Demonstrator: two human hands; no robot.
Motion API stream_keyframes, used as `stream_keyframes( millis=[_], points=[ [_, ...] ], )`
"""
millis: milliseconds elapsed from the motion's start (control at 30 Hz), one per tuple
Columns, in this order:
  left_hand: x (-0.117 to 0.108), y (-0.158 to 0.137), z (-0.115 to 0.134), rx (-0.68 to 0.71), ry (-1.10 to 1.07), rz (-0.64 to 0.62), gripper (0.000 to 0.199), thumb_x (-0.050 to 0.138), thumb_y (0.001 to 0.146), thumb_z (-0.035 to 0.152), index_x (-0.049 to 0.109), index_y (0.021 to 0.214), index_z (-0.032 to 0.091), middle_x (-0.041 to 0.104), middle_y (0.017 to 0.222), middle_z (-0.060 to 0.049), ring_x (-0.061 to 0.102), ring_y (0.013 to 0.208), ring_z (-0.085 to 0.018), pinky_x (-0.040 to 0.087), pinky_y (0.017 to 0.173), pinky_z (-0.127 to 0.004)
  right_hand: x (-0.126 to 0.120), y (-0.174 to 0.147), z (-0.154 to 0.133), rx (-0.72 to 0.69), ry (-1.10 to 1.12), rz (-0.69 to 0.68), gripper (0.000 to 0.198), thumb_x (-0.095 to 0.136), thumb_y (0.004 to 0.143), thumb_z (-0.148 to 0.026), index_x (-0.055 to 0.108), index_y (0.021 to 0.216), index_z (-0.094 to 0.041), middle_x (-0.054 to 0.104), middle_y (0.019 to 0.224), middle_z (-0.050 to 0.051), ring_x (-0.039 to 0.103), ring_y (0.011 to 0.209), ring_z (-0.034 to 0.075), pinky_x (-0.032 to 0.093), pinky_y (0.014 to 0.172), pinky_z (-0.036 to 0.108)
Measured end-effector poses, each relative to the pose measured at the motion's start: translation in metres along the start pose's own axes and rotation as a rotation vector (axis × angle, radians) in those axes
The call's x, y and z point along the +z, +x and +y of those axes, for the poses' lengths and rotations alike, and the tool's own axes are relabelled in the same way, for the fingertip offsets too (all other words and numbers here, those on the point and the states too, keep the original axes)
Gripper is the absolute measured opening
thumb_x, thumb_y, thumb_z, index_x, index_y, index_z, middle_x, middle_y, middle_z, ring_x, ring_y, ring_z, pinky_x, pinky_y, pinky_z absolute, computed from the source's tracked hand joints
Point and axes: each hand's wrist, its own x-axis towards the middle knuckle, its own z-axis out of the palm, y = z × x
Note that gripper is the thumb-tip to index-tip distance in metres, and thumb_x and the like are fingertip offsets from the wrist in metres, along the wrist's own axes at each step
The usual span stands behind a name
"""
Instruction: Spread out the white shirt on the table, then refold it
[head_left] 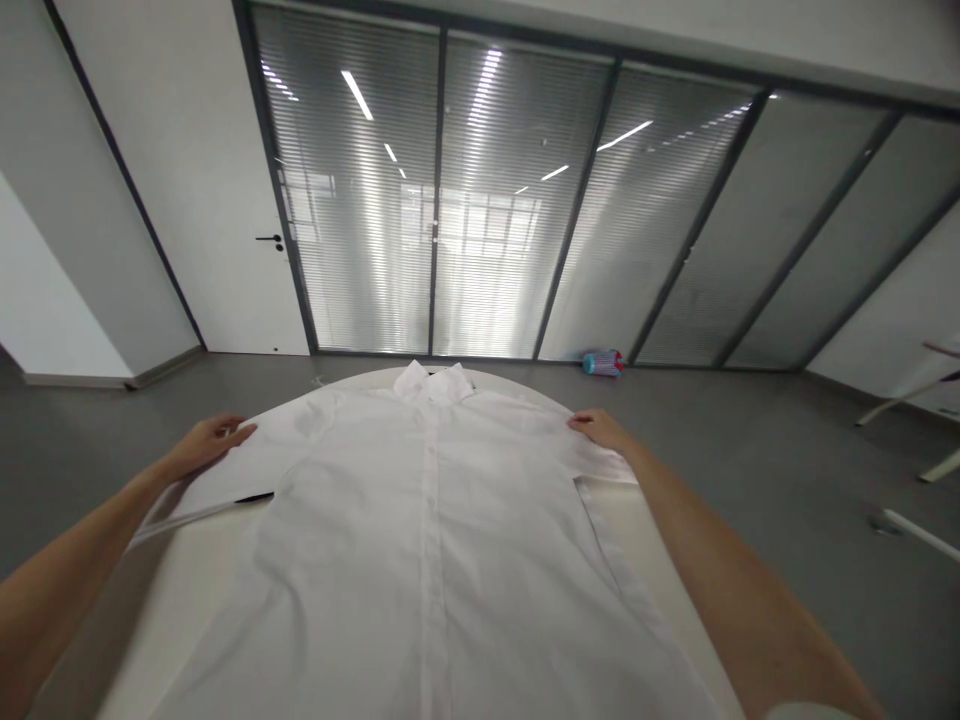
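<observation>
A white button-front shirt (360,500) lies spread face up, its collar (433,383) at the far end and its placket running down the middle. My left hand (208,446) is at the outer edge of the sleeve on the left, fingers curled and closed on the cloth. At the right, my right hand (598,428) pinches the upper edge of the other sleeve (600,460). Both arms reach forward along the shirt's sides. Between the left sleeve and the body shows a narrow dark shape (255,497) that I cannot make out.
The shirt rests on a pale table (191,580) with a rounded far edge. Beyond it are grey floor (525,375), a blue and red basket-like object (602,363) on its side, a glass partition (495,200) with blinds, and a white door (232,200). Furniture legs (900,405) stand at right.
</observation>
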Motion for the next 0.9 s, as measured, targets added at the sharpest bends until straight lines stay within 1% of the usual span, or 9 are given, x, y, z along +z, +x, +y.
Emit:
stream_keyframes(
  millis=[100,233,367,467,567,667,767,833,900],
  points=[
    [0.005,0.005,-0.004,0.015,0.079,-0.05,0.062,0.036,0.09,0.067,0.062,0.1,0.012,0.07,0.086,-0.004,0.062,0.081,-0.017,0.047,0.07,-0.02,-0.012,0.019,-0.016,0.007,-0.049,0.046,0.034,0.048,0.094,-0.033,0.075,0.097,-0.012,0.075,0.092,0.011,0.068,0.088,0.025,0.052,0.08,0.033],
    [0.012,0.007,-0.013,0.022,0.232,0.074,0.048,0.037,0.097,0.051,0.06,0.115,0.012,0.067,0.116,-0.009,0.061,0.102,-0.021,0.047,0.085,-0.024,-0.022,0.034,-0.034,0.019,-0.147,0.228,0.042,0.033,0.102,-0.036,0.066,0.116,-0.015,0.07,0.113,0.018,0.064,0.104,0.03,0.046,0.091,0.041],
    [0.013,0.002,-0.013,0.004,0.365,0.058,0.05,0.033,0.101,0.051,0.061,0.121,0.014,0.064,0.126,-0.011,0.056,0.114,-0.026,0.046,0.093,-0.034,0.003,0.027,-0.03,0.04,-0.328,0.217,0.041,0.033,0.104,-0.036,0.064,0.117,-0.013,0.066,0.117,0.021,0.061,0.11,0.032,0.044,0.094,0.044],
    [0.008,-0.001,-0.003,-0.031,0.409,-0.008,0.047,0.036,0.101,0.048,0.062,0.124,0.016,0.062,0.128,-0.012,0.055,0.116,-0.029,0.044,0.097,-0.042,0.023,0.017,-0.025,0.167,-0.397,0.136,0.034,0.043,0.1,-0.034,0.066,0.115,-0.013,0.062,0.123,0.021,0.056,0.118,0.036,0.042,0.098,0.051],
    [0.004,-0.001,0.032,0.007,0.402,0.117,0.042,0.036,0.102,0.036,0.06,0.13,0.015,0.056,0.136,-0.015,0.051,0.122,-0.032,0.043,0.1,-0.05,0.024,0.013,-0.038,0.23,-0.266,0.275,0.037,0.039,0.101,-0.035,0.065,0.118,-0.017,0.06,0.13,0.018,0.054,0.122,0.035,0.042,0.1,0.054],
    [0.016,-0.001,0.095,0.192,0.289,0.243,0.046,0.031,0.104,0.037,0.06,0.13,0.013,0.053,0.141,-0.016,0.05,0.126,-0.032,0.041,0.103,-0.049,0.019,0.008,-0.062,0.023,-0.113,0.346,0.045,0.032,0.103,-0.042,0.063,0.126,-0.021,0.06,0.135,0.014,0.054,0.125,0.031,0.041,0.105,0.049],
    [0.05,-0.007,0.151,0.385,0.228,0.129,0.049,0.035,0.102,0.05,0.059,0.134,0.023,0.052,0.147,-0.009,0.043,0.137,-0.028,0.031,0.114,-0.046,0.028,-0.004,-0.063,-0.237,-0.115,0.203,0.051,0.027,0.104,-0.047,0.06,0.135,-0.024,0.053,0.147,0.009,0.046,0.136,0.027,0.032,0.115,0.047],
    [0.076,-0.013,0.167,0.432,0.264,0.015,0.054,0.035,0.1,0.055,0.053,0.143,0.027,0.044,0.155,-0.007,0.035,0.144,-0.029,0.023,0.119,-0.049,0.035,-0.015,-0.039,-0.25,-0.168,0.082,0.051,0.029,0.103,-0.049,0.056,0.141,-0.027,0.046,0.154,0.006,0.039,0.143,0.027,0.026,0.119,0.05],
    [0.095,-0.017,0.165,0.422,0.298,-0.077,0.06,0.033,0.099,0.057,0.046,0.149,0.027,0.037,0.159,-0.007,0.029,0.148,-0.03,0.019,0.12,-0.051,0.035,-0.029,0.001,-0.164,-0.197,0.009,0.051,0.031,0.102,-0.049,0.055,0.142,-0.028,0.047,0.153,0.006,0.041,0.142,0.028,0.029,0.117,0.052]
  ],
)
